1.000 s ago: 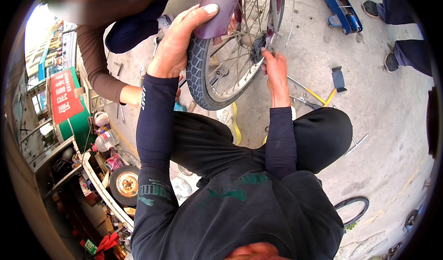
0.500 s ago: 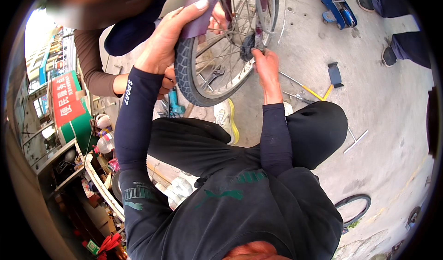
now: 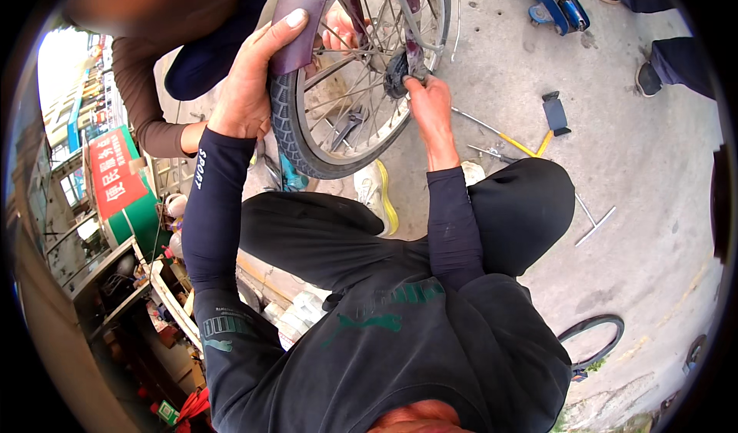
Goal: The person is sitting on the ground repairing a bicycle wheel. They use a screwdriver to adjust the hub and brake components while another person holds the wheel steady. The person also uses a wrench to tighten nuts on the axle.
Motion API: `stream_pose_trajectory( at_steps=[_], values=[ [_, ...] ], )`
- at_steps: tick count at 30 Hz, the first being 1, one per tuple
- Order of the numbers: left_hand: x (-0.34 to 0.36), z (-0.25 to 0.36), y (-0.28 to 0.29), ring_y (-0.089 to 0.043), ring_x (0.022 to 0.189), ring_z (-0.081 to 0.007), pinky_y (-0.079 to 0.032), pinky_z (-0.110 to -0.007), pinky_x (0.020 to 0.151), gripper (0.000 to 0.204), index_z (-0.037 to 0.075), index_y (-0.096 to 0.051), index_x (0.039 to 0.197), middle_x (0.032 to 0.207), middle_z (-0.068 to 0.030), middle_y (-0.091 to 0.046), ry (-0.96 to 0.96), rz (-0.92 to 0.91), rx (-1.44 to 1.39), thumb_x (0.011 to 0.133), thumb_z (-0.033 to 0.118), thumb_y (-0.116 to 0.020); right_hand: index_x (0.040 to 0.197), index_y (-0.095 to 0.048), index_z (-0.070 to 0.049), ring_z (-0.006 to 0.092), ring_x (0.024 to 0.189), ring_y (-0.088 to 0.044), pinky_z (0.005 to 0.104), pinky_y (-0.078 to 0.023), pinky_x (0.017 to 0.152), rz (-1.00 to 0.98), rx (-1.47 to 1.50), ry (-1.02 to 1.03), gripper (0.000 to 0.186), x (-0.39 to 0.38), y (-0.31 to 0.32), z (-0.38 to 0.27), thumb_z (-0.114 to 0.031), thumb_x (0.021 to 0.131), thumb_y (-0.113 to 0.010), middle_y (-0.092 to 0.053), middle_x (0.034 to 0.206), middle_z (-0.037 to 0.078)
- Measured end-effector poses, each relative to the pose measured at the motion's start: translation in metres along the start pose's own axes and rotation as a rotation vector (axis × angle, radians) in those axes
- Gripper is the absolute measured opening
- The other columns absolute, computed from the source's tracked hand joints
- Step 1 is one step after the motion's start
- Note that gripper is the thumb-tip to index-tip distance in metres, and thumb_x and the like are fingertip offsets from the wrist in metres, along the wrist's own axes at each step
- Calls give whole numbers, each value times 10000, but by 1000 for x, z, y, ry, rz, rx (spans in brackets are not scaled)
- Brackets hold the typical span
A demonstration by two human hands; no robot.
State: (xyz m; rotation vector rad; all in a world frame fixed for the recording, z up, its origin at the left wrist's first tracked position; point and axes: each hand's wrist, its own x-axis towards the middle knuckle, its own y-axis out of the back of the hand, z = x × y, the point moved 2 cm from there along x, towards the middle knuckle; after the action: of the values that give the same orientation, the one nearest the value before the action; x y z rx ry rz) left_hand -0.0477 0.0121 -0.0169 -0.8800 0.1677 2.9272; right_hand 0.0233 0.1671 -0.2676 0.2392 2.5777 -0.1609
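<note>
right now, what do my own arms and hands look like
Your left hand and right hand are ungloved. Snug dark navy arm sleeves reach the wrists; the left arm sleeve has white lettering near the cuff. Your black shirt carries green print on its left sleeve.

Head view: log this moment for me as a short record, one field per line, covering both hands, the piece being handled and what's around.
Left hand: thumb over the purple mudguard, gripping it
Right hand: fingertips at the dark hub area; exact grip too small to tell
Workpiece: spoked wheel with black treaded tyre
Co-worker: brown sleeve at upper left
On ground, right: blue jack, yellow-and-silver tool, loose black tyre
</note>
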Motion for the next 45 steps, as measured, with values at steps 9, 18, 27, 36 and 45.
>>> stream_pose_trajectory(
  at_steps=[9, 18, 27, 36, 45],
  values=[
    [5, -1, 1, -619, 747, -131, -555, -268, 653, 456, 12, -630, 1116, 903, -52, -649, 6, -13, 84, 933, 428, -667, 832, -657, 39, 99, 484, -473, 297, -341, 444, 15, 75, 44, 225, 5, -3, 5, -181, 876, -650, -541, 605, 6],
    [-3, 5, -17, -614, 734, -148, -530, -287, 676, 451, 5, -629, 1143, 909, -68, -653, -15, -41, 46, 941, 408, -651, 873, -647, 28, 90, 512, -473, 278, -338, 453, -37, 156, -45, 224, 1, 4, -3, -194, 885, -626, -540, 653, -5],
    [-9, 14, -25, -619, 709, -155, -553, -274, 636, 436, 17, -620, 1166, 920, -76, -662, 7, -57, -35, 939, 385, -678, 890, -688, 99, 275, 726, -688, 414, -495, 689, -63, 80, -108, 346, 4, 5, -8, -236, 806, -664, -696, 751, 200],
    [-8, 13, -29, -659, 754, -179, -575, -298, 690, 476, -1, -612, 1223, 993, -107, -691, 8, -43, -25, 939, 377, -667, 810, -635, 28, 123, 501, -515, 297, -389, 442, -13, 105, -6, 241, 10, 5, 1, -208, 859, -639, -560, 643, 27],
    [5, 0, -16, -649, 770, -245, -571, -352, 715, 493, -35, -567, 1281, 1041, -168, -675, 29, -132, -186, 949, 329, -595, 872, -684, 87, 412, 825, -700, 446, -522, 760, 41, -22, -79, 355, 3, 5, -4, -255, 783, -642, -697, 809, 270]
  ],
)
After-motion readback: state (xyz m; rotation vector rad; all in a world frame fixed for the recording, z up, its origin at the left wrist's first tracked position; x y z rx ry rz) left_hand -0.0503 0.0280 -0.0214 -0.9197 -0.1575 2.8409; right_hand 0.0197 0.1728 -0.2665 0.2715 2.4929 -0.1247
